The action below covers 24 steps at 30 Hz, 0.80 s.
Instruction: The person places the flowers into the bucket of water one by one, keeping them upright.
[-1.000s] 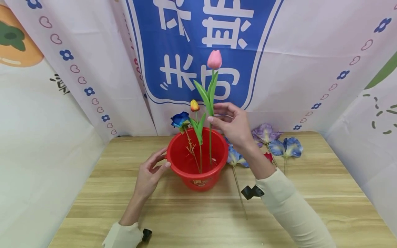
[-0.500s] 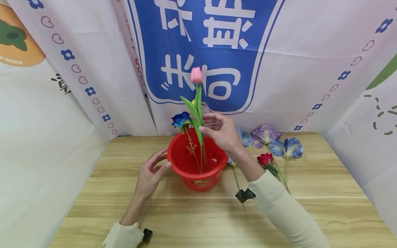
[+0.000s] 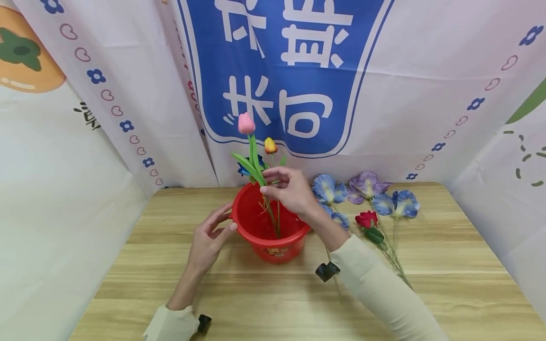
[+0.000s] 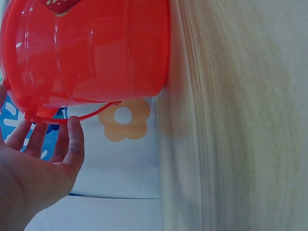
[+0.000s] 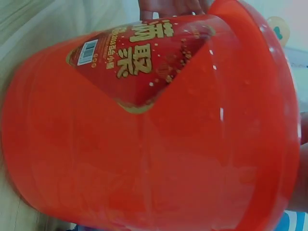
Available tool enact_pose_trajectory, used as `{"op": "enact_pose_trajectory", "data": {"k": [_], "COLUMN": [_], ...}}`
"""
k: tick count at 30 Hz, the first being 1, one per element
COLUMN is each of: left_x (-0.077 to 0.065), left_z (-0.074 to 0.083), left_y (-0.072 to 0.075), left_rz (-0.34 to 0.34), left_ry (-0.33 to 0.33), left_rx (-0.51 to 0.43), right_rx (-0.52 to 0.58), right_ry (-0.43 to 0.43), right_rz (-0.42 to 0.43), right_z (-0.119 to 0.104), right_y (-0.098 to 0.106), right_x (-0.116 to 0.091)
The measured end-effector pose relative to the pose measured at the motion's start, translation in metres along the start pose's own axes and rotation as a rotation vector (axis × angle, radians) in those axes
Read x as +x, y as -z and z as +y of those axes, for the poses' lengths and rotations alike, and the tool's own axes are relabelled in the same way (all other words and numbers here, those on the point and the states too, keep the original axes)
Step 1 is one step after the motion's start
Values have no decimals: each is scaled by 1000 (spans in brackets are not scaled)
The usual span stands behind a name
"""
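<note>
The red bucket stands upright on the table. At its left rim, my left hand holds it, fingertips against the thin red handle in the left wrist view. Over the mouth, my right hand pinches an artificial pink tulip by its stem just below the leaves. The stem runs down into the bucket. A yellow-and-red tulip leans inside, behind the right hand. A blue rose is partly hidden by the pink tulip's leaves. The bucket's wall fills most of the right wrist view.
On the table's right side lie several artificial flowers: blue ones, a purple one and a red rose with green leaves. A printed cloth backdrop rises behind the wooden table.
My right hand has moved left and down with the pink tulip, which now tilts left across the blue rose. The red rose has come into fuller view. My left hand stays on the bucket.
</note>
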<state>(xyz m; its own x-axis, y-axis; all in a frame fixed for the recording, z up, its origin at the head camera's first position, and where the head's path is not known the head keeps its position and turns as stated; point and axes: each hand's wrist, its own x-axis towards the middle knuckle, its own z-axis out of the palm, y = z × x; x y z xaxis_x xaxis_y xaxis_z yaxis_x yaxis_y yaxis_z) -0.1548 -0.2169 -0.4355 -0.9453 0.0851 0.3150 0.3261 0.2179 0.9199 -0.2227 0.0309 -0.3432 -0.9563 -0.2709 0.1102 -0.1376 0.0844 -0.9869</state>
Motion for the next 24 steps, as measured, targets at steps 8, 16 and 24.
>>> {"op": "enact_pose_trajectory", "data": {"k": [8, 16, 24], "left_x": [1, 1, 0], "left_z": [0, 2, 1], "left_y": [-1, -1, 0], "left_rz": [-13, -15, -9], "left_ry": [-4, 12, 12], "left_rx": [-7, -11, -15], "right_rx": [-30, -125, -321], "right_ry": [-96, -112, -37], "right_rz": [-47, -50, -13], "right_z": [8, 12, 13], "right_y": [-10, -15, -16], "right_x": [4, 4, 0]}}
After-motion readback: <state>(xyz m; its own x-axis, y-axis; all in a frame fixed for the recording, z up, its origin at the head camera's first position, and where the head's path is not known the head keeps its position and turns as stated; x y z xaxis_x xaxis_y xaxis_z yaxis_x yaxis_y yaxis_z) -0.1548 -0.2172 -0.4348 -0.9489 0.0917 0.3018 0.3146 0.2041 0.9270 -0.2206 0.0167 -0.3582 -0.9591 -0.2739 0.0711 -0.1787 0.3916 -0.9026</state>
